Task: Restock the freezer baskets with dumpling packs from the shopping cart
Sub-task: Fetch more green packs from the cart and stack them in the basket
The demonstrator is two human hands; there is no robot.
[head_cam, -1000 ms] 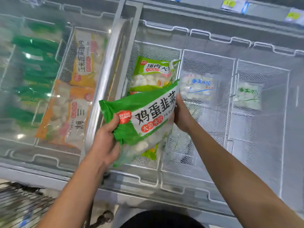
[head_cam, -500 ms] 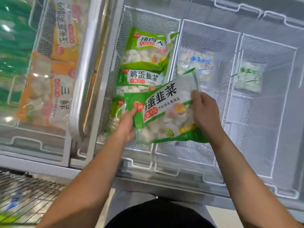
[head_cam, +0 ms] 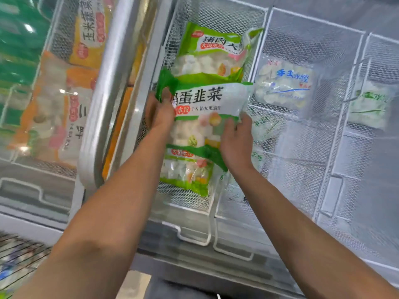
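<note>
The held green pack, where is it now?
Head view, centre: the green pack lies in the mesh basket, between both hands, overlapping two other green packs.

Silver lid frame (head_cam: 108,93) runs near to far, left of centre, rounded corner at near end, bright glare along bar. Left of it, glass lid (head_cam: 32,190) shut, frosted, spots of light on pane. Under glass: orange pack (head_cam: 54,117) lying flat, yellow-orange pack (head_cam: 90,33) farther back, print blurred. Far left, green packs (head_cam: 17,50), smeared, unreadable. Grey freezer front rim (head_cam: 216,270) crosses near edge. Below it, pale floor patch (head_cam: 136,285), dark clothing (head_cam: 183,290) just right of that.
</note>
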